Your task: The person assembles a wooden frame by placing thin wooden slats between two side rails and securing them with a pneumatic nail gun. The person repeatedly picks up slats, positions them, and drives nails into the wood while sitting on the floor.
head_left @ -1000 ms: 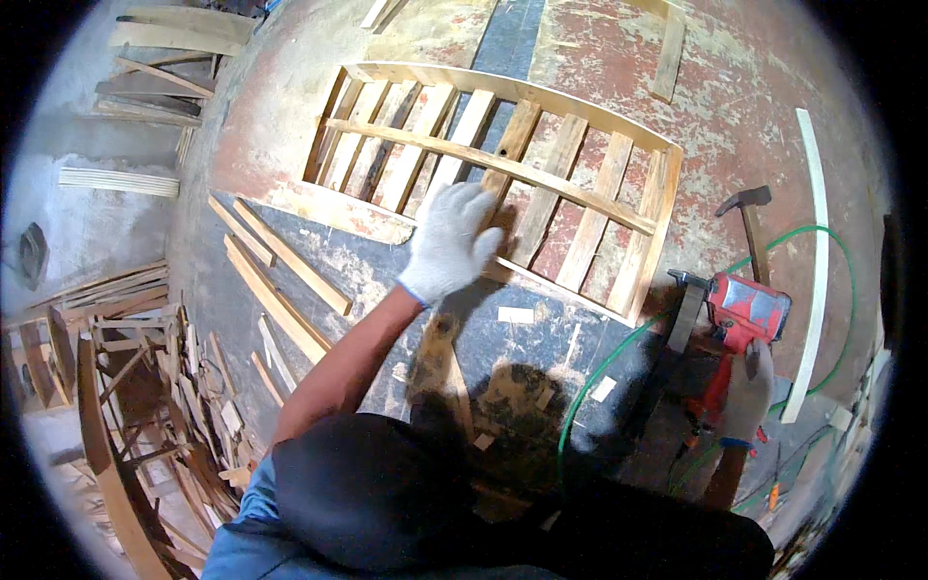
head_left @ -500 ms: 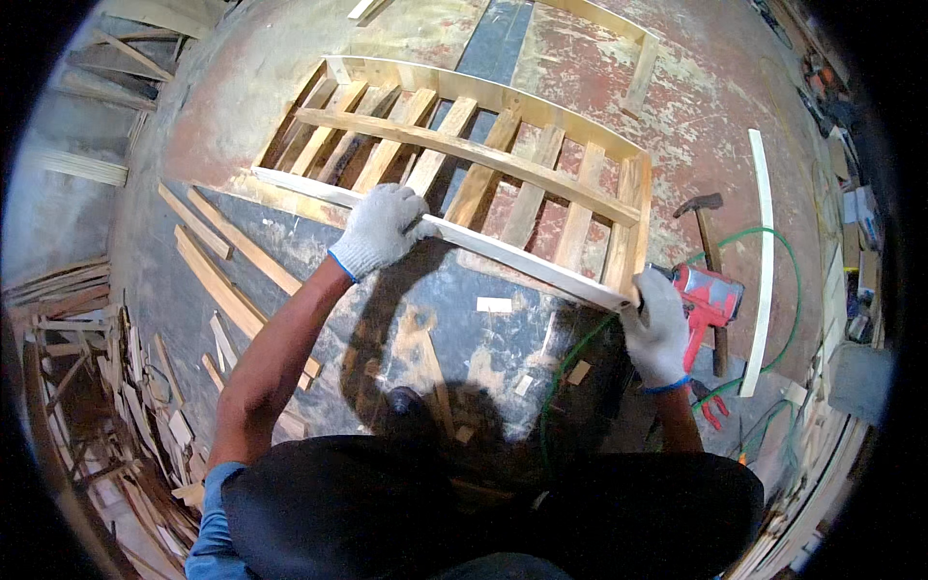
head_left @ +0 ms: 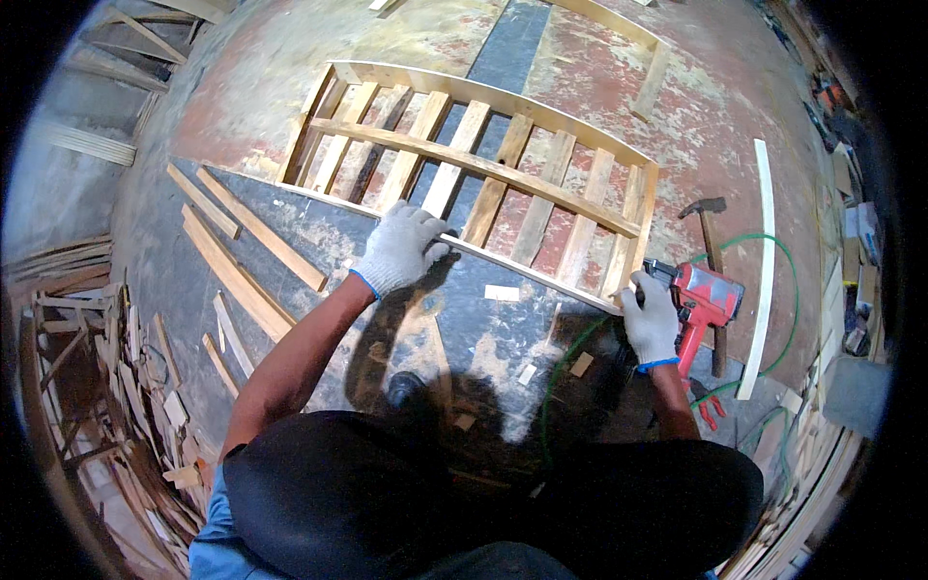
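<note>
A slatted wooden frame [head_left: 483, 168] lies on the floor in front of me, with several cross slats and a long batten running over them. My left hand [head_left: 401, 249], in a white knit glove with a blue cuff, is closed over the middle of its near rail [head_left: 522, 271]. At the near right corner my right hand [head_left: 648, 317], gloved the same way, grips the end of the frame, its fingers curled. Just beyond that hand a red-and-black nail gun [head_left: 706, 295] rests on the floor, partly over the handle of a claw hammer [head_left: 704, 208].
Loose wooden strips [head_left: 261, 227] lie to the left, above a heap of scrap wood [head_left: 145, 416]. A long white strip [head_left: 762, 261], a green hose [head_left: 795, 290] and red-handled pliers [head_left: 710, 411] are on the right. Another wooden frame [head_left: 619, 24] lies at the far side.
The frame's near side has tipped, so its near rail now shows as a thin edge. Both my hands keep their hold; the left has moved slightly nearer and to the right.
</note>
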`<control>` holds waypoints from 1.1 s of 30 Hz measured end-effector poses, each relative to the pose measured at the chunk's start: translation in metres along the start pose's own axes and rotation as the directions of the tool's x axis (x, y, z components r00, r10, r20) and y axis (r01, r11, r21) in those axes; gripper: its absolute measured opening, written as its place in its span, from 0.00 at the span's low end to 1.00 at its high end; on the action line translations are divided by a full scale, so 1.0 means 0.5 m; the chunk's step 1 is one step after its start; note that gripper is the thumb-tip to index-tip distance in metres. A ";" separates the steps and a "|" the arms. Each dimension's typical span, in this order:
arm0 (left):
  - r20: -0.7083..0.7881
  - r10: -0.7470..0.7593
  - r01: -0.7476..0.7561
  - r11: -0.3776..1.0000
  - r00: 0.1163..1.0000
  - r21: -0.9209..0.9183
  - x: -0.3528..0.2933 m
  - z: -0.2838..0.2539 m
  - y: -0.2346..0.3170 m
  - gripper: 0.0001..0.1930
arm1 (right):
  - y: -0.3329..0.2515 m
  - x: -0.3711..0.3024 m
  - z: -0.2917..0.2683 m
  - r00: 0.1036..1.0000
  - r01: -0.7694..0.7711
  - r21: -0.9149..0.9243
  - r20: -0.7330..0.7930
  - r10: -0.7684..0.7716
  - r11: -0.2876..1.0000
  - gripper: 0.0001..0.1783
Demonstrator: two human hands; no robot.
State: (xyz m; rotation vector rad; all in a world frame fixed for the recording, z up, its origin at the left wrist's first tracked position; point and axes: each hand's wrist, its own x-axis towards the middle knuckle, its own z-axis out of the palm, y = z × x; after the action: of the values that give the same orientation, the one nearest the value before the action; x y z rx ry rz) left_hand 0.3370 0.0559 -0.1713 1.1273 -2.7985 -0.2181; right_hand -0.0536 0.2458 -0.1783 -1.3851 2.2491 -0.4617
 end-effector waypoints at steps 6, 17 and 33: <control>-0.395 -0.277 0.282 0.958 0.876 -0.047 -0.028 -0.039 -0.162 0.16 | -0.008 0.039 0.006 0.986 0.066 -0.032 -0.150 -0.070 0.997 0.32; -0.161 -0.848 0.764 0.526 0.505 -0.374 -0.094 -0.031 -0.515 0.30 | 0.020 0.268 -0.011 0.995 -0.038 -0.061 -0.099 0.032 0.997 0.30; -0.152 -0.700 0.679 0.714 0.698 -0.172 0.201 -0.053 -0.718 0.38 | -0.003 0.320 0.040 0.956 -0.038 -0.081 -0.292 0.013 0.996 0.23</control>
State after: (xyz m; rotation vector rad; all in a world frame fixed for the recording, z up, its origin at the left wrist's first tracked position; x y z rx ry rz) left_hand 0.5129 -0.2723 -0.2034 1.9998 -2.0223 -0.2800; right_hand -0.1038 0.1004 -0.2270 -1.4056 2.5460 -0.6013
